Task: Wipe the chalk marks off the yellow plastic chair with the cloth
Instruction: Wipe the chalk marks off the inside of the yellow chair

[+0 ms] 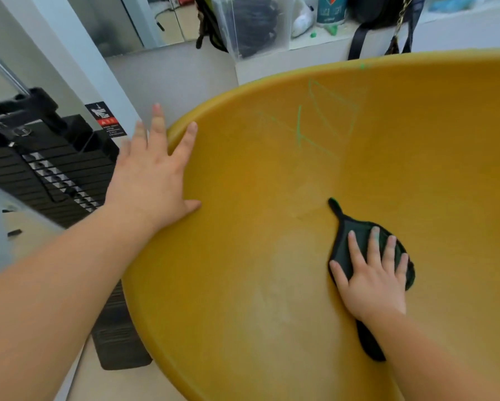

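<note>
I've got my right hand (373,273) flat on the cloth (356,244), left hand (150,175) splayed on the chair (431,169) rim — green marks (315,120) above remain, so roughly halfway.

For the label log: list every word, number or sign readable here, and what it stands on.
Nothing reads clearly.
Sticker by the weight stack: black, red band, print too blurred.
Plates of that stack: markings too blurred.
Teal container on the shelf: crest and lettering, blurred.
Yellow chair: only green chalk lines, no letters.
</note>
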A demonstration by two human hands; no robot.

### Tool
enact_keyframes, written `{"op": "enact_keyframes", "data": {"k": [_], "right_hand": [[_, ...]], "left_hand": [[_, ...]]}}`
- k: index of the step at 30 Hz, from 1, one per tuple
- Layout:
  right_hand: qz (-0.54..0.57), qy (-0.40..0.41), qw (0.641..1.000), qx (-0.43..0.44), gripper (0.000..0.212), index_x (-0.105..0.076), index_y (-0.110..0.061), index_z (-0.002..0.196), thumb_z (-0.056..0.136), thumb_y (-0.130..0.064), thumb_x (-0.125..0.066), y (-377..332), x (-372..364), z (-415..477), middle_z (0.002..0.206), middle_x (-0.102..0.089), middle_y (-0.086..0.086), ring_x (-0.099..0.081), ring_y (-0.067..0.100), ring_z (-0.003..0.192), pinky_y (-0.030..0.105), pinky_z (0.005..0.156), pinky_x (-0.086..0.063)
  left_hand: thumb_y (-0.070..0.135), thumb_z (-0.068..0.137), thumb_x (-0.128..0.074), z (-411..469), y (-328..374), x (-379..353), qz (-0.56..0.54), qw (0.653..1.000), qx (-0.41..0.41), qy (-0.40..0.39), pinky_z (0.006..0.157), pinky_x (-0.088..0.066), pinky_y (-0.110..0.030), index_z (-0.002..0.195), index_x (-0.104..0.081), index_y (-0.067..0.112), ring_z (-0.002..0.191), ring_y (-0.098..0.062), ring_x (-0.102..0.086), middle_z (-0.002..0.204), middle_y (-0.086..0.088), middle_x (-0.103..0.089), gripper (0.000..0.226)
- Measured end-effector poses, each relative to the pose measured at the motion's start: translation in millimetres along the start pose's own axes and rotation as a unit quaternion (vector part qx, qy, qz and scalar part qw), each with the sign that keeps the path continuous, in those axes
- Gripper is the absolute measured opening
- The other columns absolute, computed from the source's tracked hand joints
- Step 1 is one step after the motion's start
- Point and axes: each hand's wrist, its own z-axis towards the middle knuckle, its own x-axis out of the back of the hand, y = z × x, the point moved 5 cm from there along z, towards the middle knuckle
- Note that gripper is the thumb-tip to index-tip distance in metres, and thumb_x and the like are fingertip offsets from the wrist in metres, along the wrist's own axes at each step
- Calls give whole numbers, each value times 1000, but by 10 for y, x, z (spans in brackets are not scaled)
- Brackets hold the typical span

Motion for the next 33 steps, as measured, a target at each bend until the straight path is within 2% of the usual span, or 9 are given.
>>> {"op": "enact_keyframes", "data": {"k": [2,4,9,16,20,23,26,30,33], "right_hand": [[-1,8,1000,-7,77,26,-37,155,93,-76,3,-23,-16,52,164,35,4,34,33,150,55,123,15],[-2,0,1000,-1,76,26,-36,156,93,-74,3,-36,-46,70,163,35,4,34,33,150,55,123,15],[10,-69,995,73,73,29,-35,154,96,-70,2,-220,-121,-177,161,38,-2,38,29,147,53,124,15],[2,-123,979,163,80,35,-41,148,75,-74,33,-353,-313,-865,158,41,-9,41,23,145,49,123,18],[-6,-125,978,168,93,33,-45,148,63,-81,41,-228,-268,-948,157,42,-9,41,24,145,49,121,21],[8,-114,983,145,90,38,-41,147,67,-82,36,-257,-202,-839,157,44,-5,45,25,143,50,121,23],[24,-94,990,106,83,36,-38,149,79,-80,19,-301,-194,-745,159,42,-3,42,26,145,52,122,21],[50,-47,996,57,81,39,-35,148,86,-78,10,-324,-187,-625,162,38,1,37,28,149,53,123,18],[99,-11,995,21,78,33,-34,153,93,-75,6,-377,-125,-330,163,35,4,33,30,151,58,123,13]], "left_hand": [[69,64,-78,-3,8,-21,-52,999,12,-8,100,-45,-55,156,13,33,133,-42,-36,161,-17,-7,134],[65,62,-82,-15,22,-12,-60,998,19,-6,92,-48,-53,157,7,31,121,-41,-44,150,-17,-22,135],[66,64,-80,-100,55,20,-22,999,16,-17,83,-51,-51,158,6,24,108,-40,-48,144,-20,-26,134],[66,64,-80,-677,32,186,-22,997,44,-54,75,-53,-48,158,2,18,101,-36,-50,140,-22,-28,134],[72,71,-69,-1038,-8,291,-31,996,39,-70,81,-52,-44,158,5,19,104,-30,-50,136,-15,-27,126],[77,72,-60,-1053,-45,370,10,999,12,-29,92,-48,-50,157,-17,15,113,-35,-50,142,-18,-34,115],[79,73,-51,-821,-10,382,47,997,-55,-8,115,-18,-65,154,-31,19,143,-42,-27,159,-18,-26,104],[88,68,-46,-484,-34,309,-20,989,-135,-53,123,-1,-56,159,-9,28,154,-32,2,167,-10,6,115],[92,60,-42,-456,-50,279,-100,982,-146,-64,123,1,-44,160,-6,23,154,-25,4,167,-7,13,127]]}}
